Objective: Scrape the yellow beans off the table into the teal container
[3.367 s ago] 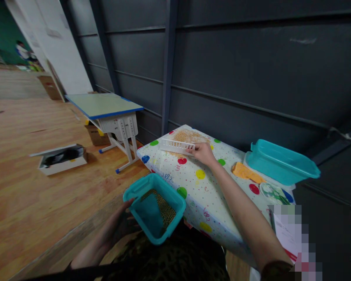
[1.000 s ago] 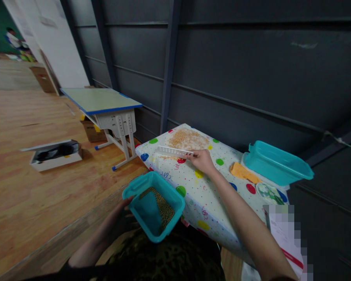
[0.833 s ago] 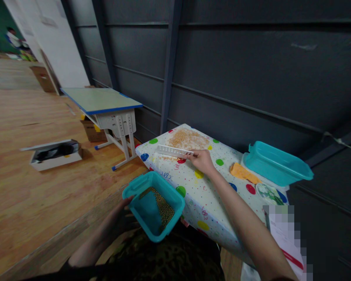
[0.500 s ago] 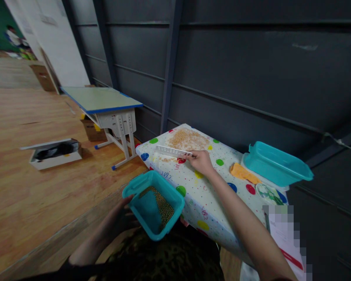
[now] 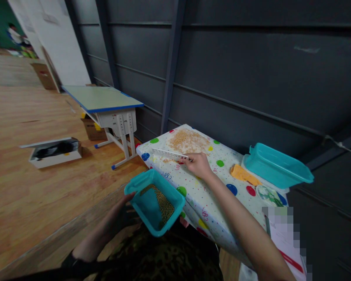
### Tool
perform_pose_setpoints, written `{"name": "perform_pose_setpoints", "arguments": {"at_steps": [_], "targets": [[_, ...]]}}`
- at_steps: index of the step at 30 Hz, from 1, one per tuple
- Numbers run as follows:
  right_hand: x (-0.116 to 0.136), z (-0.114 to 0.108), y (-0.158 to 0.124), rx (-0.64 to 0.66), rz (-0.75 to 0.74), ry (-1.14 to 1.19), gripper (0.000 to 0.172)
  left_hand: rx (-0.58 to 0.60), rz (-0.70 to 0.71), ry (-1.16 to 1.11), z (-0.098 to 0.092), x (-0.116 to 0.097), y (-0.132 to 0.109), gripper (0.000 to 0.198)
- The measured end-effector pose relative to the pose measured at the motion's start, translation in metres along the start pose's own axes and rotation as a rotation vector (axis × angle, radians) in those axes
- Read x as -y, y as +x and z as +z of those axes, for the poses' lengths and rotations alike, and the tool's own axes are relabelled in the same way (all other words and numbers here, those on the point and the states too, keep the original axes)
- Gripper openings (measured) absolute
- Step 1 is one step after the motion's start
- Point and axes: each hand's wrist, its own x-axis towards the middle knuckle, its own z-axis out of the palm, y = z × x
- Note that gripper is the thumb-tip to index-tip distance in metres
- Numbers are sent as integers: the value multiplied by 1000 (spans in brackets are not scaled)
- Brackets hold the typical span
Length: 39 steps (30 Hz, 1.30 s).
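My left hand (image 5: pixel 125 214) holds a teal plastic tub (image 5: pixel 148 208) by its left side, just below the table's front edge. Inside the tub lies a band of small greenish-brown beans (image 5: pixel 164 205). My right hand (image 5: pixel 198 164) is closed on the end of a white strip with holes (image 5: pixel 168 153), held low over the tabletop. Behind the strip, a heap of pale yellow beans (image 5: pixel 181 137) is spread on the patterned tablecloth (image 5: pixel 215 191), with lighter crumbs or grains to its right. A few pale bits lie on the near side of the strip.
At the table's right end stand a second teal tub (image 5: pixel 280 166), an orange cloth (image 5: pixel 243 175) and a round patterned item (image 5: pixel 269 195). A dark panelled wall (image 5: pixel 251 78) runs behind. To the left are a school desk (image 5: pixel 102 99) and an open white box (image 5: pixel 56 153) on the floor.
The white strip has moved slightly left and toward me, and now looks flatter. The teal tub in my left hand has barely shifted.
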Motion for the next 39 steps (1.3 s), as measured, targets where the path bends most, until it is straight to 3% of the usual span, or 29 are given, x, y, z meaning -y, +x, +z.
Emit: {"name": "perform_pose_setpoints", "arguments": {"at_steps": [7, 15, 22, 30, 34, 39], "targets": [[2, -2, -9, -40, 5, 7, 19, -6, -12, -11, 2, 1, 4, 33], [-1, 0, -24, -116, 54, 40, 19, -27, -11, 9, 6, -1, 3, 27], [0, 2, -27, -107, 53, 59, 21, -40, 24, -7, 6, 2, 3, 34], [-2, 5, -30, -83, 63, 82, 23, 22, -35, -12, -11, 2, 19, 42], [-2, 5, -31, -110, 79, 79, 30, 40, -28, -17, -13, -2, 15, 45], [1, 4, -33, -82, 56, 114, 21, 26, -22, -15, -11, -6, 10, 37]]}}
